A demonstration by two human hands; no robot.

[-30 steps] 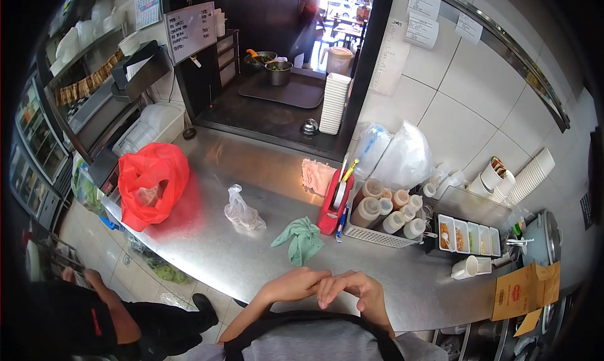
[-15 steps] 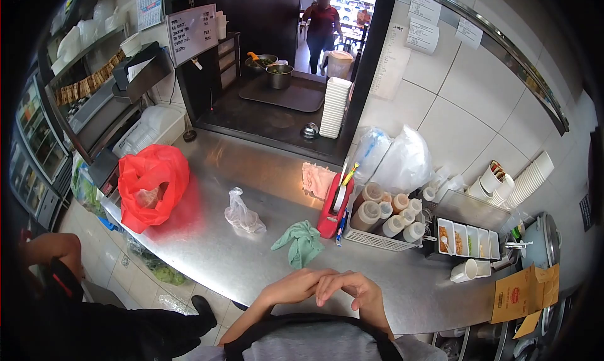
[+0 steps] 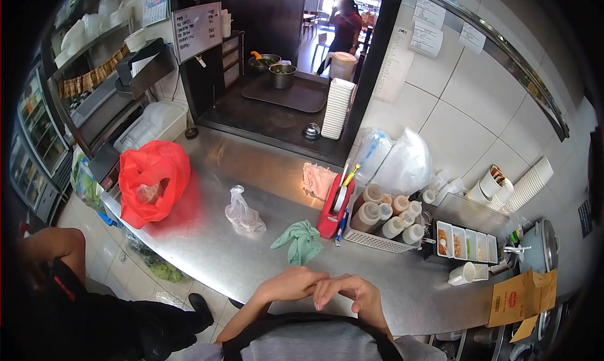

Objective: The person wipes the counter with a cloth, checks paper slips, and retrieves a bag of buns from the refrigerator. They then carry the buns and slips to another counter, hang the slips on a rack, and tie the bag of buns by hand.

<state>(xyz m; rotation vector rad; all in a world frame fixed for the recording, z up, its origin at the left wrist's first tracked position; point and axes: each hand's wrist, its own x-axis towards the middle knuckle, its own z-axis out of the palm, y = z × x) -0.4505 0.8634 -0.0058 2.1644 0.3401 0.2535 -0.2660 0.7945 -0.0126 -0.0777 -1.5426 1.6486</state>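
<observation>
Both my hands meet at the front edge of the steel counter [image 3: 207, 248], with no object showing in either. My left hand [image 3: 290, 284] stretches its fingers towards the right one, and their tips are partly hidden. Across them rest the loosely bent fingers of my right hand [image 3: 347, 292], its thumb apart. Just beyond lies a crumpled green cloth [image 3: 301, 242], touched by neither hand. A small knotted clear plastic bag [image 3: 242, 213] sits further left, and a red plastic bag [image 3: 154, 183] stands open at the counter's left end.
A red tape dispenser [image 3: 330, 216] stands beside a basket of squeeze bottles [image 3: 382, 240]. To the right are a condiment box [image 3: 465, 242], a white cup [image 3: 462, 273] and a cardboard box [image 3: 517, 298]. A co-worker's arm [image 3: 56, 251] shows at left. Pots [image 3: 282, 78] stand in the pass-through window.
My hands stay together, almost unmoved. Beyond the window, a person has shifted to the right and turned. The camera view has moved very slightly.
</observation>
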